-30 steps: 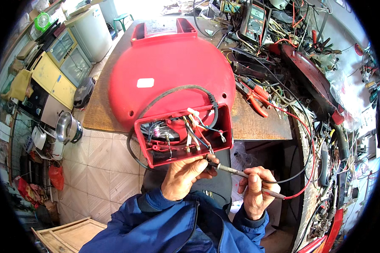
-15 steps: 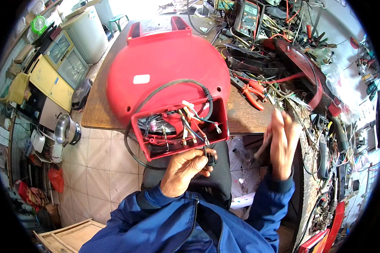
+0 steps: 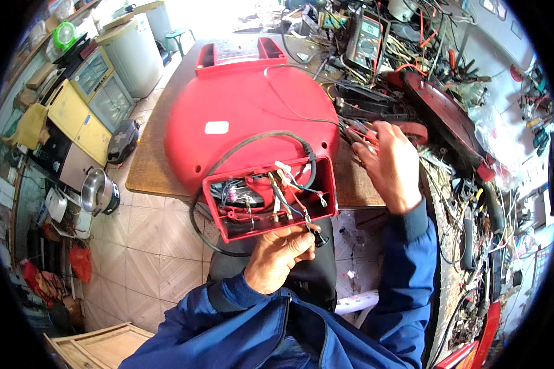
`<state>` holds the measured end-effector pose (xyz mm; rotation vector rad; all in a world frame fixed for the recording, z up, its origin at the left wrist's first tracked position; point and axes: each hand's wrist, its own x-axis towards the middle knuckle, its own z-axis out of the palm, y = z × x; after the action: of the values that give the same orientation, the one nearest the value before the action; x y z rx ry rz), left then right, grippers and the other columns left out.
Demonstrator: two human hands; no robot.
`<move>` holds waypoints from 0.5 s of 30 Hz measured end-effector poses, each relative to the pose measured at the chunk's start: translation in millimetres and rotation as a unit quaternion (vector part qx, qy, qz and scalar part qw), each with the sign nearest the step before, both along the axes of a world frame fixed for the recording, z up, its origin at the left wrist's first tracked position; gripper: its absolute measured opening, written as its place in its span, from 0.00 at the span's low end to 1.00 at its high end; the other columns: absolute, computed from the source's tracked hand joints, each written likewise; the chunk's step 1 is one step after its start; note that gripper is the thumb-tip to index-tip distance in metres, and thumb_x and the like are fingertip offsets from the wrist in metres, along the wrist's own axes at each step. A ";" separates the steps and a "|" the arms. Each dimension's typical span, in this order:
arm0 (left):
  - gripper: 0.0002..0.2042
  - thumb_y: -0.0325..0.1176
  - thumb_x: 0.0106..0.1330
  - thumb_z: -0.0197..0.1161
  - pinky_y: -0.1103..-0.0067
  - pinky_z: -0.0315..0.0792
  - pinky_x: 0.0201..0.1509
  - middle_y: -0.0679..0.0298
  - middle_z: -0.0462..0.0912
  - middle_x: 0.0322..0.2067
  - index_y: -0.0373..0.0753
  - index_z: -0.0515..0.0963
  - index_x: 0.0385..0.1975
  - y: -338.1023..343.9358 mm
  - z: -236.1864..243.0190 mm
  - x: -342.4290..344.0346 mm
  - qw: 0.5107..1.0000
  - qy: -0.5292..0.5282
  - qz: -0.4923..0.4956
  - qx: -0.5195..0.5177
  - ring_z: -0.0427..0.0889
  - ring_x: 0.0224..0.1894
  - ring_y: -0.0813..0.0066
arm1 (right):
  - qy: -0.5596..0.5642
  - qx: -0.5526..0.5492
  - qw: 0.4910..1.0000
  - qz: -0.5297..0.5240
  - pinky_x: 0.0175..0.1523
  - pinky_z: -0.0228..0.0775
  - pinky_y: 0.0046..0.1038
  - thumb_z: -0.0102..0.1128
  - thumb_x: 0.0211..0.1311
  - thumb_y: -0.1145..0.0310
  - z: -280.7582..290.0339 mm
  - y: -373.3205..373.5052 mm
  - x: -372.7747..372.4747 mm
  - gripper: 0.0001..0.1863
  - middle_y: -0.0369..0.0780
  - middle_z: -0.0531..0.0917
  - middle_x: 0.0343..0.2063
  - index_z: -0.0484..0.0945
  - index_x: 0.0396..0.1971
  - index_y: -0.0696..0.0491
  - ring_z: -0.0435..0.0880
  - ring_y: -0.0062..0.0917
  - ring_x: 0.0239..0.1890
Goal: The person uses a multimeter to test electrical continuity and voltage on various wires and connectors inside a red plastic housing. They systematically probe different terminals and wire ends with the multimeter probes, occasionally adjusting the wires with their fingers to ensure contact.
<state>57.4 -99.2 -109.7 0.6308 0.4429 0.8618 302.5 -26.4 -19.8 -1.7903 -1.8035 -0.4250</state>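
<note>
A large rounded red housing point(image 3: 252, 101) lies on the wooden table, its open rectangular wiring box point(image 3: 271, 230) facing me. Inside the box are several loose wires point(image 3: 280, 194) with bare metal terminals. My left hand point(image 3: 280, 255), closed below the box's front edge, pinches a small black part point(image 3: 321, 237) joined to a wire. My right hand point(image 3: 391, 163) is over the red-handled pliers at the table's right side, its fingers curled. Beside its fingertips ends a thin dark lead point(image 3: 301, 115) that crosses the housing. What those fingers grip is partly hidden.
A multimeter point(image 3: 368, 43) stands among tangled wires and tools at the back right. A dark red curved cover point(image 3: 443, 111) leans on that clutter. A thick black cable point(image 3: 234, 147) loops from the box. Left on the floor is a metal pot point(image 3: 96, 192).
My right hand has moved up and inward from the table's right edge to the pliers. A thin dark lead now lies across the housing. My left hand still holds the black part.
</note>
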 end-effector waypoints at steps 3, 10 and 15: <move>0.10 0.32 0.73 0.61 0.76 0.81 0.45 0.64 0.84 0.40 0.35 0.82 0.48 -0.6 -2.6 -0.3 0.999 -0.025 0.000 -0.033 0.83 0.38 0.76 | 0.277 0.017 0.960 0.040 0.32 0.72 0.30 0.71 0.59 0.68 -2.3 -59.9 -34.9 0.10 0.45 0.83 0.24 0.80 0.31 0.59 0.83 0.31 0.26; 0.09 0.31 0.73 0.61 0.76 0.82 0.47 0.64 0.85 0.39 0.35 0.81 0.47 -1.9 -4.3 10.5 0.998 -0.010 0.060 -0.010 0.84 0.42 0.74 | 0.431 -0.036 0.894 0.115 0.29 0.71 0.22 0.76 0.55 0.71 -60.2 -123.3 -100.6 0.15 0.39 0.81 0.23 0.80 0.36 0.61 0.79 0.18 0.22; 0.08 0.30 0.74 0.59 0.73 0.82 0.48 0.62 0.85 0.41 0.35 0.81 0.47 -2.0 2.5 8.8 0.997 -0.002 0.074 -0.006 0.84 0.44 0.73 | 0.353 0.035 0.927 0.125 0.30 0.74 0.24 0.76 0.52 0.76 -63.9 -119.6 -105.4 0.15 0.42 0.82 0.28 0.81 0.39 0.59 0.82 0.25 0.25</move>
<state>66.2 -101.2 -107.2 0.5910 0.4955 1.0001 197.0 -145.9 -83.7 -1.3801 -1.4327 0.2381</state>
